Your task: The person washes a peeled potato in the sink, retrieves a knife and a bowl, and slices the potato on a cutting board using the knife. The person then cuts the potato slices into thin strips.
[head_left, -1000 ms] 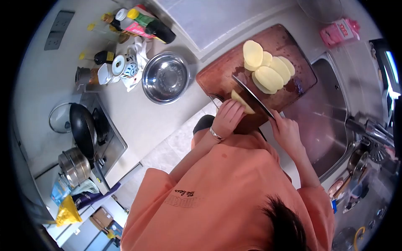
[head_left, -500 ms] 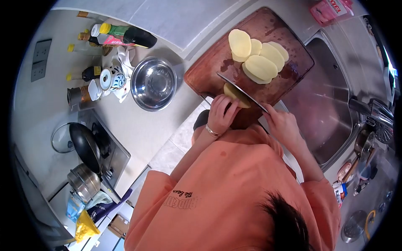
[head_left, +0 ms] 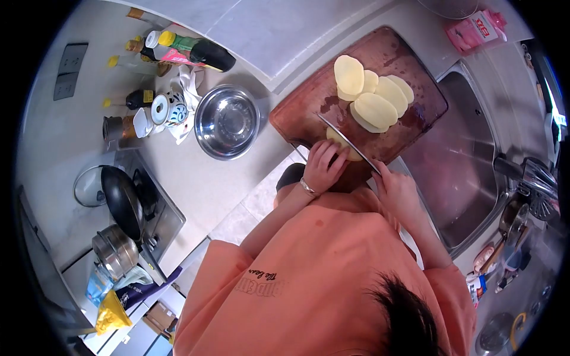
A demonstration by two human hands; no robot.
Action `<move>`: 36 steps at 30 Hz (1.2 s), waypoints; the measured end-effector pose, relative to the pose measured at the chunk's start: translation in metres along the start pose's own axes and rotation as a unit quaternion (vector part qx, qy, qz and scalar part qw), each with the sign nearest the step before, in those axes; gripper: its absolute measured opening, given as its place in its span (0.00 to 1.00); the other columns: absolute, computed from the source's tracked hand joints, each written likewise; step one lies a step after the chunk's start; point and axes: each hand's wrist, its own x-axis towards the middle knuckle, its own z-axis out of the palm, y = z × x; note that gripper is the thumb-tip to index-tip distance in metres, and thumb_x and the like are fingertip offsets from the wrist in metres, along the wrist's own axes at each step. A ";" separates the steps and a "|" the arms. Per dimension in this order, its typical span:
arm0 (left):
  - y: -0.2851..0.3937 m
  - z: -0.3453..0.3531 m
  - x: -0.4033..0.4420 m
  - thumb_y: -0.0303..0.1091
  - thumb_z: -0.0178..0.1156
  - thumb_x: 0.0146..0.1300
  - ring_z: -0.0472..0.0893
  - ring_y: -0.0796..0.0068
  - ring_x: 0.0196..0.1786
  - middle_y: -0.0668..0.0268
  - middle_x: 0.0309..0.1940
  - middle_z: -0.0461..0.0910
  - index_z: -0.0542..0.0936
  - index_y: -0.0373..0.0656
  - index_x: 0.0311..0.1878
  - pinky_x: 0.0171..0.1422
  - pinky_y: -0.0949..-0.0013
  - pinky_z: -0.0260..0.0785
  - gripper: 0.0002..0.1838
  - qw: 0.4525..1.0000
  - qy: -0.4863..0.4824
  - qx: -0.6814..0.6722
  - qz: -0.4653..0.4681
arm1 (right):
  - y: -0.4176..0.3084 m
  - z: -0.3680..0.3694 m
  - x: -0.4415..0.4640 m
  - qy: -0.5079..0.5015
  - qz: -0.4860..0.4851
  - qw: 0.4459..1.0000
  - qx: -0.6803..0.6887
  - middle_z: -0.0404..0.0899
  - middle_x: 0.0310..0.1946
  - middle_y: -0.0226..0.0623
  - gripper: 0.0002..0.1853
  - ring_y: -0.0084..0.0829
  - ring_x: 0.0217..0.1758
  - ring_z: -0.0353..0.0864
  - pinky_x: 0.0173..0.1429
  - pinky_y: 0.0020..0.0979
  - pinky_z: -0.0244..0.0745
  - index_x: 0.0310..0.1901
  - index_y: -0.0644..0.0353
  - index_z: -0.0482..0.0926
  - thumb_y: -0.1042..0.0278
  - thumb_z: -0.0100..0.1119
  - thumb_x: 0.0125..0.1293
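My left hand (head_left: pixel 324 166) presses its bent fingers on a peeled piece of potato (head_left: pixel 334 137) near the front edge of the wooden cutting board (head_left: pixel 297 113). In my right hand (head_left: pixel 396 188) is the handle of a kitchen knife (head_left: pixel 343 137). Its blade lies slantwise along the far side of the potato piece, seen nearly edge-on, and hides part of it. I cannot tell how deep the edge sits. Several oval potato slices (head_left: pixel 375 110) overlap farther back on the board, apart from the blade.
A steel bowl (head_left: pixel 227 122) stands left of the board, with bottles (head_left: pixel 208 54) and a patterned jar (head_left: pixel 168 109) behind it. The sink (head_left: pixel 457 172) adjoins the board's right side. A wok (head_left: pixel 123 202) is on the stove at the left.
The whole view has shifted slightly. The knife blade now appears more edge-on, and less of the potato piece shows beside it. Both hands keep their holds.
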 end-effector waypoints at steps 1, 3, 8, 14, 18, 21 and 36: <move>0.000 0.000 0.000 0.29 0.67 0.48 0.72 0.59 0.53 0.60 0.50 0.67 0.73 0.46 0.54 0.55 0.54 0.70 0.27 1.000 -0.002 0.000 0.001 | 0.000 0.000 0.000 0.000 -0.002 1.000 -0.001 0.77 0.19 0.46 0.18 0.48 0.22 0.78 0.27 0.45 0.72 0.54 0.55 0.70 0.63 0.52 0.63; 0.000 -0.001 0.000 0.29 0.67 0.48 0.72 0.58 0.53 0.60 0.50 0.68 0.73 0.46 0.55 0.55 0.55 0.70 0.27 1.000 -0.006 0.001 0.000 | -0.002 -0.001 0.000 0.002 0.002 1.000 0.005 0.77 0.20 0.47 0.18 0.48 0.22 0.78 0.28 0.46 0.72 0.55 0.56 0.70 0.64 0.52 0.63; 0.001 -0.001 -0.002 0.29 0.66 0.48 0.72 0.58 0.53 0.60 0.50 0.68 0.73 0.46 0.55 0.54 0.58 0.71 0.27 1.000 -0.007 0.013 -0.005 | -0.003 -0.001 -0.001 0.004 0.000 1.000 0.003 0.77 0.21 0.48 0.19 0.48 0.23 0.78 0.29 0.46 0.73 0.56 0.56 0.70 0.65 0.52 0.63; -0.001 0.001 -0.006 0.28 0.67 0.46 0.74 0.54 0.51 0.59 0.48 0.68 0.73 0.45 0.53 0.53 0.59 0.72 0.27 1.000 -0.024 0.001 -0.001 | -0.004 0.000 -0.002 0.007 0.002 1.000 0.001 0.77 0.21 0.49 0.17 0.50 0.24 0.77 0.29 0.47 0.71 0.54 0.56 0.71 0.66 0.51 0.64; -0.001 -0.001 -0.002 0.28 0.65 0.48 0.74 0.55 0.51 0.58 0.48 0.68 0.75 0.45 0.49 0.53 0.59 0.71 0.22 1.000 -0.016 0.015 0.015 | -0.008 -0.003 0.000 0.014 -0.007 0.999 0.033 0.77 0.23 0.51 0.14 0.52 0.25 0.77 0.30 0.48 0.70 0.52 0.58 0.72 0.67 0.50 0.65; 0.000 -0.007 0.006 0.29 0.62 0.47 0.75 0.58 0.49 0.61 0.42 0.72 0.77 0.43 0.47 0.49 0.61 0.72 0.20 0.998 -0.055 0.000 0.001 | -0.003 0.002 0.000 0.032 -0.034 0.999 0.004 0.76 0.20 0.52 0.16 0.52 0.25 0.78 0.29 0.49 0.71 0.53 0.58 0.71 0.66 0.51 0.65; 0.000 0.002 -0.008 0.32 0.51 0.58 0.70 0.62 0.58 0.61 0.51 0.69 0.70 0.45 0.56 0.57 0.61 0.67 0.21 0.997 0.016 0.070 0.029 | 0.006 0.005 0.008 0.018 -0.039 0.999 -0.027 0.75 0.30 0.62 0.17 0.61 0.35 0.75 0.34 0.52 0.67 0.50 0.68 0.72 0.64 0.52 0.65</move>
